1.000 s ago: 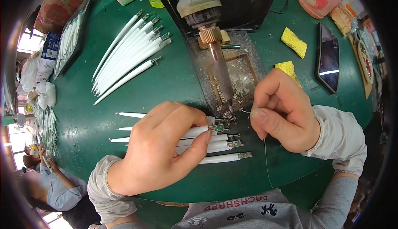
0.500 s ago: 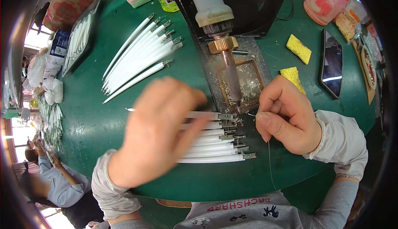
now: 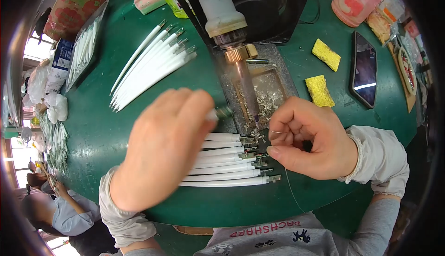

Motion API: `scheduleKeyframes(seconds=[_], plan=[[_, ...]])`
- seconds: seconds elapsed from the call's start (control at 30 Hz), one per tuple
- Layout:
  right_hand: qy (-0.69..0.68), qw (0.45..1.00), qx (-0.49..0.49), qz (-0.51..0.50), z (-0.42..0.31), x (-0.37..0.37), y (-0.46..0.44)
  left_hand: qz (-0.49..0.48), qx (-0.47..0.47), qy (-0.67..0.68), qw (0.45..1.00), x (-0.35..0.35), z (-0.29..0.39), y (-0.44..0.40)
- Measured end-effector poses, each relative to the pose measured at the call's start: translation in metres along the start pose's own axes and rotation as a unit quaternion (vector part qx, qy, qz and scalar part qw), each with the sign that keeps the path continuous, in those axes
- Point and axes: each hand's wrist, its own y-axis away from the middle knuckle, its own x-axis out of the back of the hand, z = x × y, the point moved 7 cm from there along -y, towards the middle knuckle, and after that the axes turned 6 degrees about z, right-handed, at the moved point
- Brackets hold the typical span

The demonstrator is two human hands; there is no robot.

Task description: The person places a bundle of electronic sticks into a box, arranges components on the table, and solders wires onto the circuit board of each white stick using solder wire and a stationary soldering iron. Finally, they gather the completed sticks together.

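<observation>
My left hand (image 3: 164, 149), partly smeared by motion, is closed on a white tube with a metal end (image 3: 223, 113); the hand hides most of the tube. That end points toward the soldering iron (image 3: 246, 87), whose tip hangs down over a tray (image 3: 282, 77) strewn with solder bits. Thin solder wire (image 3: 290, 189) runs from the fingers of my right hand (image 3: 313, 140), pinched just right of the tip. Beneath my left hand lies a row of white tubes (image 3: 227, 173), metal ends to the right. Farther off, another fan of white tubes (image 3: 148, 66) rests on the table.
Two yellow sponges (image 3: 326, 55) and a phone (image 3: 364, 70) lie on the right of the green table (image 3: 102, 131). A pink container (image 3: 357, 1) stands behind them. A bag of white tubes (image 3: 85, 47) is at the left, and another person (image 3: 69, 209) sits beyond the edge.
The nearest tube of the far fan has left its place, and my left hand now holds a tube near the iron. My right hand has shifted slightly left with the wire.
</observation>
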Motion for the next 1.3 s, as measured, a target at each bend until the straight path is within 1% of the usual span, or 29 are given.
scheduleKeyframes(seconds=[0.03, 0.1, 0.13, 0.17, 0.23, 0.3, 0.33, 0.4, 0.43, 0.47, 0.5, 0.53, 0.57, 0.63, 0.67, 0.7, 0.73, 0.77, 0.83, 0.87, 0.9, 0.93, 0.97, 1.03, 1.1, 1.13, 1.2, 1.3], plan=[[0.004, 1.0, -0.027, -0.015, 0.001, -0.002, 0.001, -0.001, -0.001, 0.003, 1.0, 0.002, 0.008, 0.001], [-0.012, 0.999, -0.048, -0.015, 0.001, -0.003, 0.0, -0.056, 0.02, 0.132, 0.989, -0.003, 0.02, 0.004], [-0.028, 0.997, -0.067, -0.016, 0.003, -0.004, 0.001, -0.057, 0.02, 0.134, 0.989, -0.004, 0.023, 0.005], [-0.028, 0.997, -0.069, -0.016, 0.005, -0.003, 0.001, -0.065, 0.031, 0.156, 0.985, -0.006, 0.025, 0.007], [-0.003, 0.999, -0.022, -0.033, 0.003, -0.004, 0.0, -0.073, 0.043, 0.18, 0.98, -0.009, 0.024, 0.008], [-0.006, 0.999, -0.026, -0.034, 0.003, -0.004, 0.001, -0.096, 0.084, 0.258, 0.958, -0.015, 0.019, 0.008], [-0.008, 0.999, -0.028, -0.034, 0.002, -0.003, 0.001, -0.096, 0.085, 0.259, 0.957, -0.016, 0.016, 0.008], [-0.001, 0.999, -0.023, -0.035, 0.002, -0.003, 0.001, -0.119, 0.121, 0.35, 0.921, -0.023, 0.011, 0.011], [0.006, 0.999, -0.016, -0.035, 0.001, -0.002, 0.0, -0.12, 0.122, 0.35, 0.921, -0.024, 0.011, 0.011], [0.005, 0.999, -0.018, -0.036, 0.002, -0.002, 0.0, -0.137, 0.159, 0.398, 0.893, -0.029, 0.009, 0.014], [0.018, 0.999, 0.002, -0.035, 0.0, -0.003, 0.0, -0.153, 0.195, 0.443, 0.862, -0.033, 0.008, 0.016], [0.03, 0.999, 0.022, -0.035, -0.001, -0.003, -0.001, -0.154, 0.196, 0.443, 0.861, -0.034, 0.008, 0.016], [0.029, 0.999, 0.022, -0.036, -0.004, -0.003, 0.0, -0.159, 0.197, 0.441, 0.861, -0.034, 0.009, 0.016], [0.09, 0.994, 0.06, -0.005, -0.015, 0.0, 0.0, -0.165, 0.199, 0.44, 0.86, -0.034, 0.01, 0.016], [0.09, 0.994, 0.06, -0.005, -0.013, -0.001, -0.001, -0.172, 0.22, 0.439, 0.854, -0.036, 0.008, 0.017], [0.152, 0.974, 0.167, 0.02, -0.023, -0.001, 0.001, -0.179, 0.242, 0.439, 0.847, -0.037, 0.006, 0.018], [0.212, 0.938, 0.272, 0.045, -0.032, -0.004, 0.006, -0.179, 0.242, 0.439, 0.846, -0.037, 0.006, 0.018], [0.212, 0.938, 0.271, 0.045, -0.027, -0.005, 0.005, -0.189, 0.255, 0.445, 0.837, -0.038, 0.006, 0.019], [0.253, 0.893, 0.361, 0.09, -0.03, -0.007, 0.011, -0.198, 0.268, 0.452, 0.827, -0.041, 0.007, 0.02], [0.253, 0.893, 0.36, 0.089, -0.029, -0.007, 0.011, -0.195, 0.257, 0.45, 0.833, -0.041, 0.007, 0.02], [0.272, 0.881, 0.376, 0.089, -0.029, -0.008, 0.013, -0.192, 0.247, 0.448, 0.837, -0.041, 0.008, 0.019], [0.291, 0.869, 0.391, 0.089, -0.03, -0.01, 0.015, -0.192, 0.248, 0.449, 0.837, -0.042, 0.008, 0.019], [0.291, 0.869, 0.39, 0.088, -0.031, -0.009, 0.015, -0.19, 0.253, 0.457, 0.831, -0.043, 0.008, 0.02], [0.348, 0.846, 0.398, 0.071, -0.035, -0.012, 0.017, -0.189, 0.258, 0.466, 0.825, -0.044, 0.008, 0.021], [0.346, 0.849, 0.392, 0.077, -0.032, -0.012, 0.016, -0.177, 0.24, 0.446, 0.844, -0.042, 0.008, 0.019], [0.344, 0.851, 0.387, 0.083, -0.031, -0.012, 0.015, -0.177, 0.24, 0.447, 0.844, -0.043, 0.008, 0.02], [0.35, 0.852, 0.38, 0.084, -0.031, -0.013, 0.014, -0.135, 0.143, 0.358, 0.913, -0.034, 0.014, 0.013], [0.366, 0.85, 0.37, 0.085, -0.031, -0.016, 0.013, -0.136, 0.161, 0.382, 0.9, -0.038, 0.013, 0.015]])
